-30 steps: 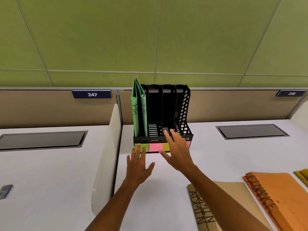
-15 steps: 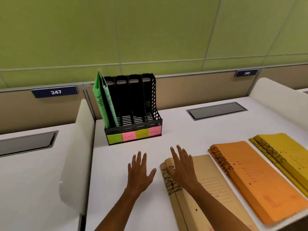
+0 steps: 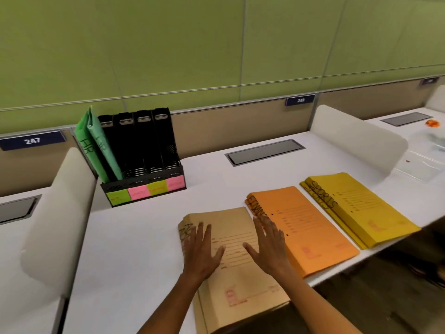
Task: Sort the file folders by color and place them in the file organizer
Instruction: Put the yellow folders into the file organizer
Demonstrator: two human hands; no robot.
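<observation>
Your white desk [image 3: 149, 249] holds three piles of folders near the front edge. The tan folders [image 3: 240, 273] lie nearest you, and part of that pile hangs over the front edge. The orange folders [image 3: 310, 227] lie just beside them on your right, and the yellow folders [image 3: 361, 208] come after those.

Watch out here. If you pull the tan pile toward you, it could slide off the desk, because it already sticks out. If you lift only the top one, the ones under it may fan out and get messy. The piles sit very close, so you could also drag an orange one along by mistake.

The black file organizer [image 3: 144, 153] stands at the back, well apart from the piles. It has slots in a row with sticky notes [image 3: 144, 190] on its front. The slot on your far left holds two green folders [image 3: 96, 145], and they lean to the left. The other slots look dark and I see nothing in them.

Your left hand [image 3: 202, 249] lies flat with its fingers spread on the left part of the tan pile. Your right hand [image 3: 267, 247] is spread flat too, over the right edge of that pile. Neither hand grips anything yet.
</observation>
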